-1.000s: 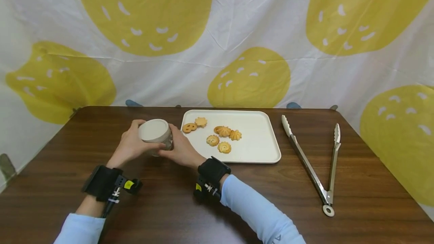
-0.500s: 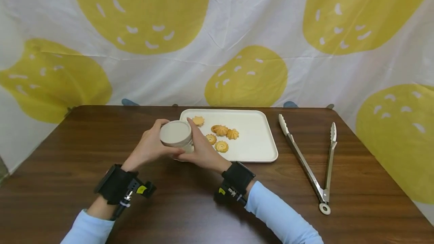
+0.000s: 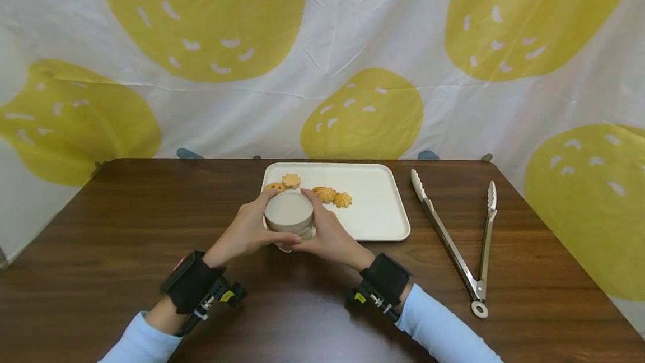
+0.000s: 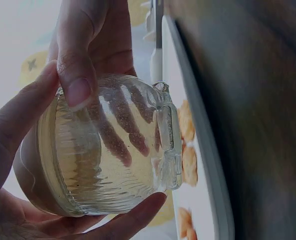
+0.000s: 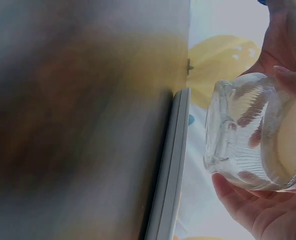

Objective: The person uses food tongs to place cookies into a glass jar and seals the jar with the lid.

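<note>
Sleeves of light blue fabric (image 3: pixel 443 324) are nearest, then come black wrist bands (image 3: pixel 192 282). After them, the person's left hand (image 3: pixel 249 231) and right hand (image 3: pixel 332 234) hold together a clear ribbed glass jar (image 4: pixel 108 180), its flat pale grey lid (image 3: pixel 289 209) facing up. The fingers of both hands are curved round its sides, and the two thumbs meet at the near side. Compared with one second ago, the jar and hands have moved to the right: then they were left of the white rectangular tray (image 3: pixel 378 206), now they are at its near left corner. The jar is held apart from the tray; whether it is completely above it, one cannot tell.

On the tray, behind the jar, lie a brown pretzel-shaped cookie (image 3: pixel 275 186), a golden flower-shaped cookie (image 3: pixel 290 180) and golden swirled cookies (image 3: pixel 343 200). This means, it seems, that the jar is brought close to them with its lid on. Farther right, silver metal tongs with white tips (image 3: pixel 450 243) lie spread on the dark brown wooden counter (image 3: pixel 126 228), as before. Farthest hangs a white cloth with yellow fruits (image 3: pixel 347 21).
</note>
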{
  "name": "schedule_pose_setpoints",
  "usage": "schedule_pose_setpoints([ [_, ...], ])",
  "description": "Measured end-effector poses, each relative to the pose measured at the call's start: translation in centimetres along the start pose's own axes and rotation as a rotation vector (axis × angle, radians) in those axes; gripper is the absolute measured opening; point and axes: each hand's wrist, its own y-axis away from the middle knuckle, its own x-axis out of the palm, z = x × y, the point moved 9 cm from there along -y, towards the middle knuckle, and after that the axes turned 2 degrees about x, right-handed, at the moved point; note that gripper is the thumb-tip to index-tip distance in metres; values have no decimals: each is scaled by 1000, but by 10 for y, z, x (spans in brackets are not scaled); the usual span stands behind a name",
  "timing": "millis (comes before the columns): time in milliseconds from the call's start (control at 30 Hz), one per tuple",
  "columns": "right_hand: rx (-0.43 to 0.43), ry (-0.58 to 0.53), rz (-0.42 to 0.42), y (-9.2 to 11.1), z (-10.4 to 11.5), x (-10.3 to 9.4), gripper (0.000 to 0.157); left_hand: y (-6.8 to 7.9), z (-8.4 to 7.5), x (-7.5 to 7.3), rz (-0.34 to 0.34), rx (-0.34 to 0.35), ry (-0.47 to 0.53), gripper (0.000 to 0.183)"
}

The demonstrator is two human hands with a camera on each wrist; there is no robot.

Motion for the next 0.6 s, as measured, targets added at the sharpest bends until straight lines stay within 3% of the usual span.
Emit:
schedule_pose_setpoints([
  [333, 1, 27, -21, 29, -3, -18, 91, 5, -22, 26, 102, 116, 88, 89],
  [600, 79, -2, 8, 49, -8, -27, 92, 8, -24, 45, 235, 107, 173, 88],
])
